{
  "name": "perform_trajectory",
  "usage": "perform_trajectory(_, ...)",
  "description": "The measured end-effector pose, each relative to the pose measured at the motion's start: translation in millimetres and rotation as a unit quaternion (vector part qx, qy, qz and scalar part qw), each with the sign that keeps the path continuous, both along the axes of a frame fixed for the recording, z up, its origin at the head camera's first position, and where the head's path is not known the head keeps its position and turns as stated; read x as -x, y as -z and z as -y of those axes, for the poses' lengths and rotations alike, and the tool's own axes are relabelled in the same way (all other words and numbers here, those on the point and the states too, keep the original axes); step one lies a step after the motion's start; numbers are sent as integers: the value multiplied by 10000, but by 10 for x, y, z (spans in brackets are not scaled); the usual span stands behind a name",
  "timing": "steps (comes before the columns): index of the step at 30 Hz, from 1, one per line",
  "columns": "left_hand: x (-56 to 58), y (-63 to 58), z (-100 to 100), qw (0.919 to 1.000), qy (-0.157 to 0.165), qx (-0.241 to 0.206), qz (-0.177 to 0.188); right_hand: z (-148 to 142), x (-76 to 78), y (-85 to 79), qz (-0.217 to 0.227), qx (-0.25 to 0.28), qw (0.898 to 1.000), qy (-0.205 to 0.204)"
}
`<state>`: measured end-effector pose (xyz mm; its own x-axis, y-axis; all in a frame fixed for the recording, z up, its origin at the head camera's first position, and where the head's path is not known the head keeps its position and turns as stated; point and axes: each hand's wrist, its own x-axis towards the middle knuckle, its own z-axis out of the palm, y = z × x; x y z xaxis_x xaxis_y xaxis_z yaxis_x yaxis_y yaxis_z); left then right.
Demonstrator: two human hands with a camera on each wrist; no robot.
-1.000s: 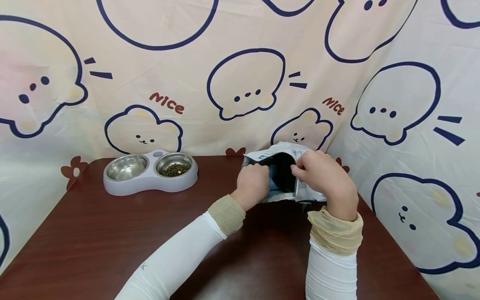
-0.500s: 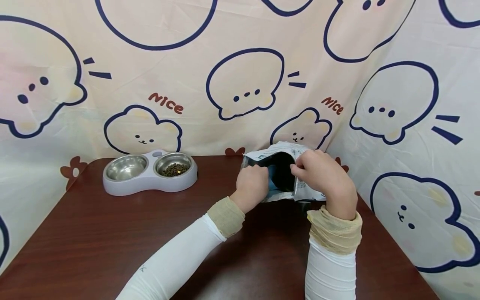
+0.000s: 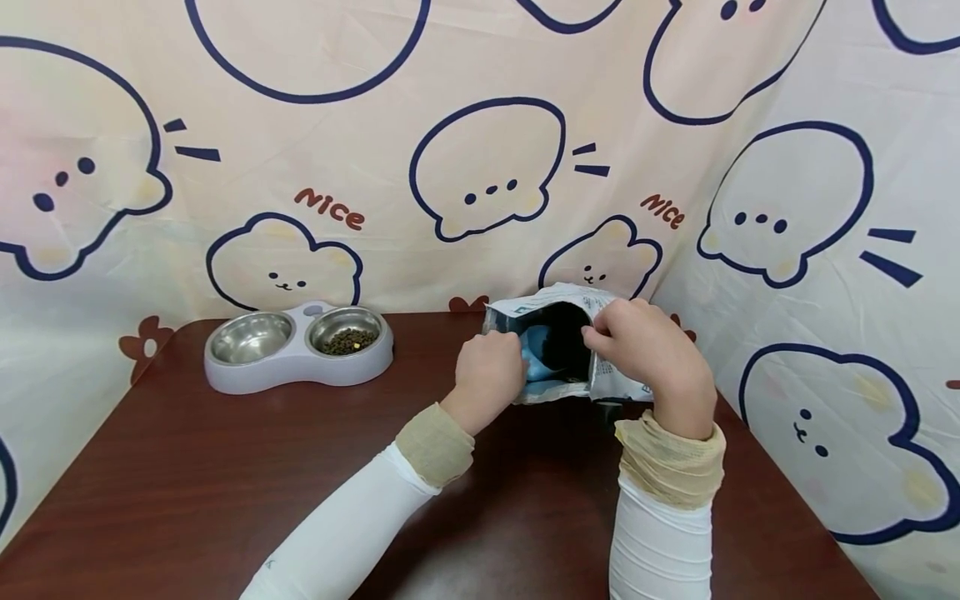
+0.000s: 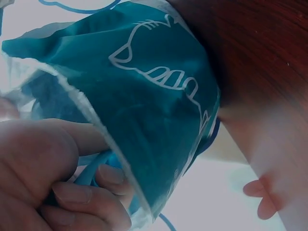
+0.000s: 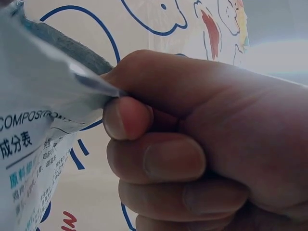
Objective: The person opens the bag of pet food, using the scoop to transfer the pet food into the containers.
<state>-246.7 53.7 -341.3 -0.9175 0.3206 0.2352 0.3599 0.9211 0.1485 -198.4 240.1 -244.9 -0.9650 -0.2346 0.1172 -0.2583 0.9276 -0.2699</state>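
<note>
A pet food bag [image 3: 621, 383] stands at the back right, its mouth facing me and dark inside. Teal with a white cat outline shows on its side in the left wrist view; the right wrist view shows a white panel with printed text. My left hand [image 3: 486, 375] is at the left of the mouth, fingers curled round the handle of a blue scoop [image 3: 535, 350]. The scoop's rounded part lies within the mouth. With thumb and forefinger my right hand [image 3: 660, 358] pinches the bag's right edge, its other fingers curled under.
To the left, a pale double pet bowl [image 3: 300, 371] has two steel dishes; brown kibble [image 3: 348, 342] lies in the right one. A patterned cloth [image 3: 465, 275] hangs behind and to the right of the dark wooden table [image 3: 247, 467].
My left hand has drawn slightly left and toward me, and more of the blue scoop shows in the bag's mouth. The right hand keeps its pinch on the bag's edge.
</note>
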Motion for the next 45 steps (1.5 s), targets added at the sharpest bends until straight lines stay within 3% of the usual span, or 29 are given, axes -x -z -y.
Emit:
perform_trajectory(11,-124,-43,203,9992,-176,-343,84,-2,22,17,65,-5,10000,37)
perform_trajectory(17,-112,50,334,9950,123,-984,147,-9,16,7,122,-9,9999,109)
perform_trajectory(27,-96,108,487,9801,504,-1749,791,-15,2,-8,98,70,9999,64)
perform_trajectory(36,-143,91,605,9732,765,-1980,882,-13,13,-20,67,108,9999,-6)
perform_trajectory(45,-170,89,739,9721,817,-2003,902,-1,27,-1,94,91,9999,12)
